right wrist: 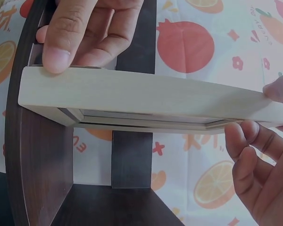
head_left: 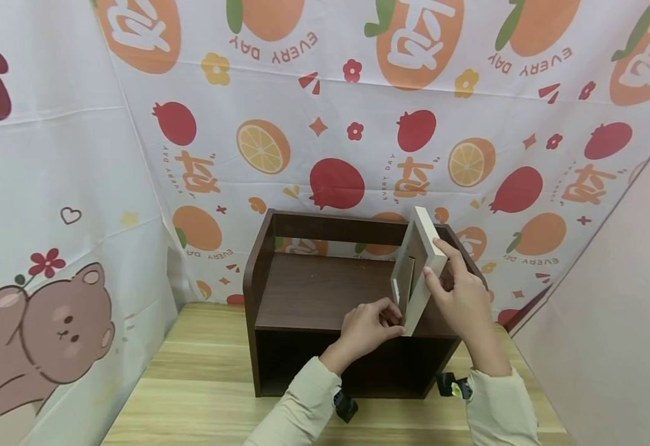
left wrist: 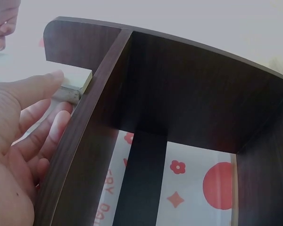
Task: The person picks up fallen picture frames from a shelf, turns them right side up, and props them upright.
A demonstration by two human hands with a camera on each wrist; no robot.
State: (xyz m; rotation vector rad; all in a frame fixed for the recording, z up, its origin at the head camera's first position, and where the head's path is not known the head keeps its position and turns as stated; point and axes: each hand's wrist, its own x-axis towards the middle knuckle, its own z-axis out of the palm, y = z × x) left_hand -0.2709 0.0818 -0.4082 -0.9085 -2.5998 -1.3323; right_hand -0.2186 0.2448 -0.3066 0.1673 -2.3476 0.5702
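A pale wooden picture frame [head_left: 422, 297] stands tilted on edge over the right part of a dark brown desktop shelf [head_left: 313, 291]. With thumb and fingers, my right hand [head_left: 463, 300] grips its upper outer side. Down at the bottom end, my left hand [head_left: 362, 331] pinches the frame near the front edge of the upper board. In the left wrist view, the thumb lies on top of the frame corner [left wrist: 78, 75], with the other fingers below. The right wrist view shows the long pale edge [right wrist: 141, 96] between both hands; a recessed panel shows inside the frame.
The shelf stands on a light wood-grain table [head_left: 202, 371], with a dark lower compartment [head_left: 297, 359] facing me. Behind it hangs a fruit-print cloth [head_left: 336, 124]. A bear-print cloth [head_left: 68, 328] covers the left side, and a pale panel [head_left: 609, 297] rises on the right.
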